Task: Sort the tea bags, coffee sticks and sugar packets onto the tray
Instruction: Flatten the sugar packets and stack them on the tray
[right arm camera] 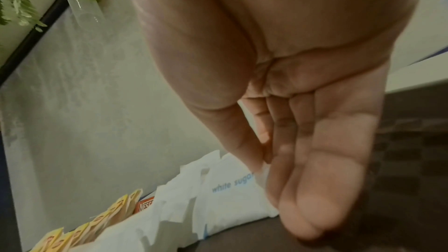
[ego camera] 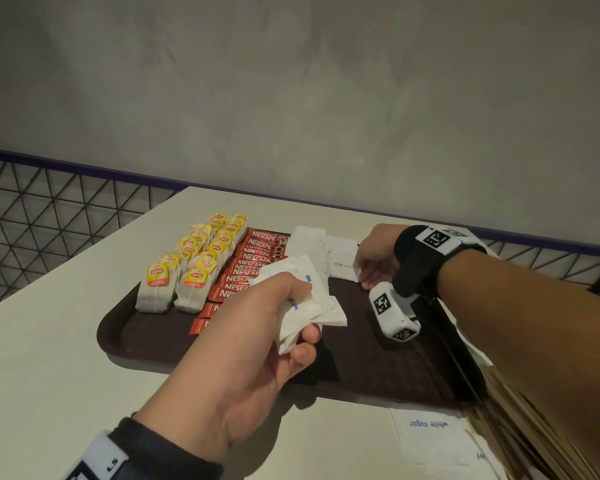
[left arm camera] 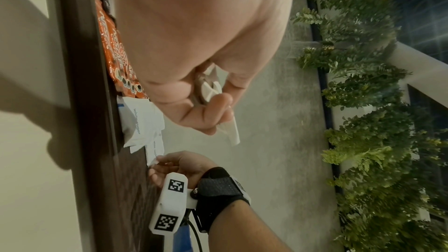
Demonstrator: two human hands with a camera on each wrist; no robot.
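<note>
From the head view, my left hand point(ego camera: 257, 327) grips a bunch of sugar packets point(ego camera: 302, 299) above the tray point(ego camera: 378, 368); I should set each flat beside the coffee sticks point(ego camera: 253, 268). In the wrist views, my right hand point(right arm camera: 303, 160) pinches the far packet point(right arm camera: 232, 189), but my fingers hide its corner.

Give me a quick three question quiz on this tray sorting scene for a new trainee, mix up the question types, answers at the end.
1. True or false: the left hand holds a bunch of sugar packets.
2. Which group sits between the tea bags and the white packets on the tray? A) coffee sticks B) napkins C) spoons
3. Fill in: the right hand touches a packet printed "white ____".

Key: 1 true; 2 A; 3 sugar.
</note>
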